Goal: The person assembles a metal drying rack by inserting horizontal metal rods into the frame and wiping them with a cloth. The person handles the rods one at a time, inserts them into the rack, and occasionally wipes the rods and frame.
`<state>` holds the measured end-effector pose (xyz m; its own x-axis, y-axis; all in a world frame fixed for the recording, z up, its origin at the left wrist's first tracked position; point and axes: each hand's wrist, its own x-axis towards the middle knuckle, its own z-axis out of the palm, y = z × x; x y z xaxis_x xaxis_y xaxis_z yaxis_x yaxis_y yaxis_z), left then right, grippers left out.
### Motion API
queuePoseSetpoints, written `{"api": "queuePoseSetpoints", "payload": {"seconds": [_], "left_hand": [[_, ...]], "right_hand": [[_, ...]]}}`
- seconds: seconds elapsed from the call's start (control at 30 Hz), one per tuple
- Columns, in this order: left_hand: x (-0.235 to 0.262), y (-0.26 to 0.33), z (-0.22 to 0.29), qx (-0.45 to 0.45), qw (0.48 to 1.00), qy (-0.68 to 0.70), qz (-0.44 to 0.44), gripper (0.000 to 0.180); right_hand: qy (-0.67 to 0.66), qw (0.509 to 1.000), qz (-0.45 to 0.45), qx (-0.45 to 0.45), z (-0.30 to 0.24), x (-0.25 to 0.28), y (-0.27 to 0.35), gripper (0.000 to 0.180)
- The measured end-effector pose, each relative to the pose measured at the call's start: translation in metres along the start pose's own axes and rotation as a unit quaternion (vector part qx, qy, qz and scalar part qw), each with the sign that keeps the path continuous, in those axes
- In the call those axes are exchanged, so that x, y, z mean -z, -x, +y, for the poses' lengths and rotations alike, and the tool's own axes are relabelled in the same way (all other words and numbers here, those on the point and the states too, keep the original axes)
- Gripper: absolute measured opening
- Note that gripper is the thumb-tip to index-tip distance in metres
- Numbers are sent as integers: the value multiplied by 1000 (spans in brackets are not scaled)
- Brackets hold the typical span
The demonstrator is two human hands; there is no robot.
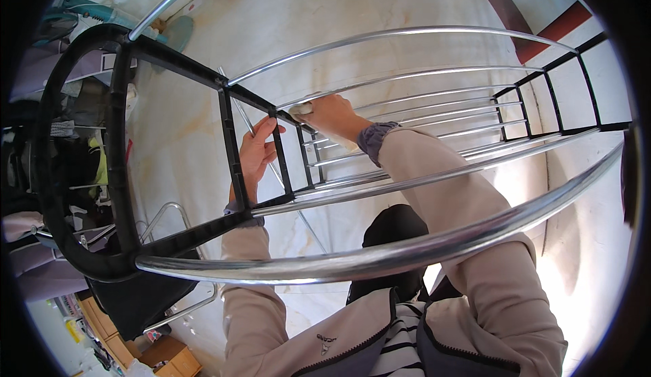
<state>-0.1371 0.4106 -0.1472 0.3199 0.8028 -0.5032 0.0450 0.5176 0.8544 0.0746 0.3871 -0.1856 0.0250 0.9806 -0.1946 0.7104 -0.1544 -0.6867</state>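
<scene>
Basically, the rack point(325, 266) is right in front of me, spanning most of the view above my lap, its black end frame point(119, 146) to my L. R hand point(333, 118) is closed round a pale cloth point(300, 110), bunched at the rack's long black side bar point(180, 66), near where a chrome rod meets it; prob. pinched small b/c the gaps there are tight. L hand point(252, 154) reaches up behind a crossbar point(233, 150), fingers half curled w/ tips by that same side bar, approx. opposite the cloth. Looks like it's there to steady the frame, but can't tell if it's a full grip. A thin rod point(298, 211) slants past those fingers; can't tell if I'm touching it.

Materials: rods are shiny, round chrome, the nearest one thickest & bowed by the lens; end frame's black, smooth, prob. plastic or painted metal, w/ rounded outer corners. Cloth's soft & crumpled. My sleeves point(444, 167) are beige w/ gathered grey cuffs, loose enough to crease.

Further out, floor point(183, 173) is pale & glossy w/ tan marbling. Near its L edge: a black seat point(139, 306) on bent chrome legs, plus a heap of clothes point(74, 133). Lower L corner has wooden drawers point(178, 363); a dark red strip point(500, 7) borders the upper R edge.
</scene>
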Motion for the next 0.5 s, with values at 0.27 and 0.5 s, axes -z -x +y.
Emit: {"api": "queuePoseSetpoints", "payload": {"seconds": [0.27,0.5], "left_hand": [[-1,3,0,-2,1000,-24,2,40],[-2,0,-2,5,1000,-17,18,40]], "right_hand": [[-19,994,84,69,-15,-12,2,43],[129,986,33,104,-9,-17,-15,22]]}}
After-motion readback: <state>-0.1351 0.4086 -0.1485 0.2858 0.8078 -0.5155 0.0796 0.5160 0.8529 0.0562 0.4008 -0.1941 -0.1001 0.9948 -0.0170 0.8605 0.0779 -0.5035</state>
